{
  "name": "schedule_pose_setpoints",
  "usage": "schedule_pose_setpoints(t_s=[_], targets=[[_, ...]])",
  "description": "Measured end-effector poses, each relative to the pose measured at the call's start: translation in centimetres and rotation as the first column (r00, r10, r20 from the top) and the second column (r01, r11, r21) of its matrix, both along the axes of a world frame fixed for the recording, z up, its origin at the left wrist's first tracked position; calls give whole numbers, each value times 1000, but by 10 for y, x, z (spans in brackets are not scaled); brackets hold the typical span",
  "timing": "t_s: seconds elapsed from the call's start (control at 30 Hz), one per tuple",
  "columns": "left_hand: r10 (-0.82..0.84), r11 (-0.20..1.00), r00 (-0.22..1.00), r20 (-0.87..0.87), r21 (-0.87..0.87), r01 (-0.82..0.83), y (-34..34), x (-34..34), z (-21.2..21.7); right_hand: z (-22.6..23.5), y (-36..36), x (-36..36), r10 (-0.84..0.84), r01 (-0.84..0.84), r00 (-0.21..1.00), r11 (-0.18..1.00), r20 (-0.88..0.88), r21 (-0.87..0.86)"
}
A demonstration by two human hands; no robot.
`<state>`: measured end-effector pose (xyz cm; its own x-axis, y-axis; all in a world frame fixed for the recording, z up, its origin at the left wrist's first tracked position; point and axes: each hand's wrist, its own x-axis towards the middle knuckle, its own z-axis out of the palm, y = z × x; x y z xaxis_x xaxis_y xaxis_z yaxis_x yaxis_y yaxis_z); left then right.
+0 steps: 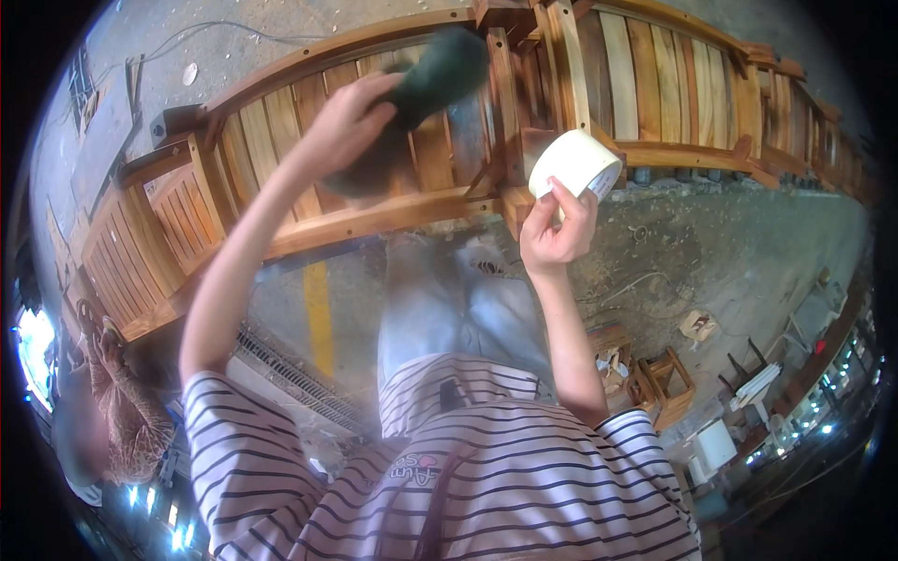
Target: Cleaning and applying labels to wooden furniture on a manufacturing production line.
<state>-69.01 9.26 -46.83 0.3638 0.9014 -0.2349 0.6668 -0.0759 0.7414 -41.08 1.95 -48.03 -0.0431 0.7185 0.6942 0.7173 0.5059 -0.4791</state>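
Observation:
My left hand (354, 126) is closed around a dark green, round-ended thing (444, 79). Motion smears it, and its exact kind cannot be made out. It is over the slats of a wooden bench seat (281, 117), with a dark blurred patch below my fingers. Off to the right, my right hand (559, 229) pinches a wide cream-white roll of tape (572, 166) between thumb and fingers. The roll is held up tilted, in front of the bench's corner post (510, 122). Part of its lower rim is hidden by my fingers.
More slatted wooden furniture (664, 84) continues to the right, and a slatted wooden piece (131, 252) stands at the left. Another person (122, 411) is at the lower left. A floor grate (290, 379) runs near my legs. Small wooden frames (666, 383) stand at the right.

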Motion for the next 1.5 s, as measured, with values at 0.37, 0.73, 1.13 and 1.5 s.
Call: schedule_pose_setpoints(t_s=[0.37, 0.73, 1.13, 1.5], targets=[[-327, 942, 927, -181, 9, 335, -50, 95, -22, -9, 7, 8, 12, -12, 1000, 1000, -21, 5], [-259, 962, 895, -363, -181, 206, -107, 1, -12, 5, -17, -2, -34, 34, 998, 999, 58, -9], [807, 519, 324, -494, 333, -787, -168, -102, -33, 23, -36, -17, 70, -61, 996, 988, 62, -141], [458, 833, 864, -208, 440, -336, -118, 5, -57, 22, -42, -30, 49, -9, 993, 935, 104, -355]])
